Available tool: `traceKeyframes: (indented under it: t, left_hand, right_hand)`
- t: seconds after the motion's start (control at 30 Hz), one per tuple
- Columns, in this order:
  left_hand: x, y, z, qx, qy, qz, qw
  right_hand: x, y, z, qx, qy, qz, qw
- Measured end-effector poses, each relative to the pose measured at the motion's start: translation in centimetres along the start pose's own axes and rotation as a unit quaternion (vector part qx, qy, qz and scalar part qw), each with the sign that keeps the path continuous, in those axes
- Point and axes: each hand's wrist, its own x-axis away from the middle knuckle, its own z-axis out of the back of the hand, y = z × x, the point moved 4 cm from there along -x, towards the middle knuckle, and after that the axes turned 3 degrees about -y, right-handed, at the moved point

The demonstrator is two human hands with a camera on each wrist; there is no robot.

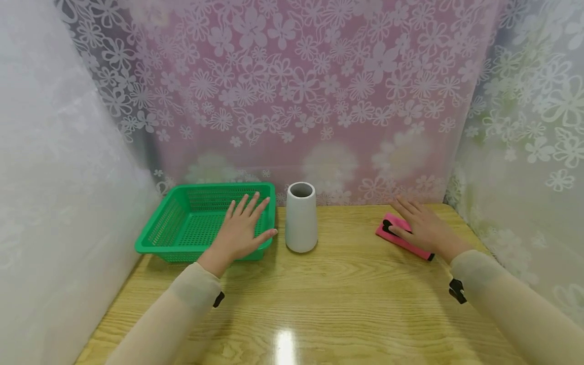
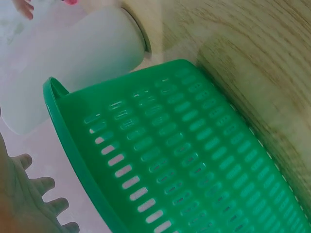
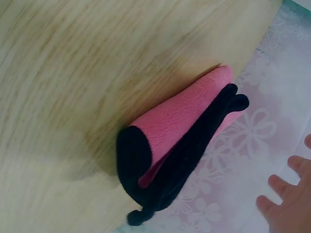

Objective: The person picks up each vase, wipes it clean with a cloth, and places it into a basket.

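Observation:
With fingers spread and straight, my left hand hovers over the right side of a green plastic basket. In the left wrist view the slotted wall of this basket fills much of the picture, and the hand grips nothing. Out to the right, my right hand is held over a folded pink cloth with black trim, hiding part of it. The right wrist view has the cloth lying on the wood, apart from the extended fingers.
Between the hands a tall white vase stands upright, close to the basket's right side. Wood-grain table runs below. A pink flowered curtain rises behind, with pale sheets at the left and right.

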Motion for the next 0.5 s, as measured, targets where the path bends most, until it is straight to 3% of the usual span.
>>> traceKeyframes:
  t: [0.5]
  left_hand:
    - [-0.5,1.0,-0.2,0.048,0.032,-0.015,0.9982]
  right_hand:
    - [0.6,1.1,-1.0,-0.015,0.0,-0.009,1.0]
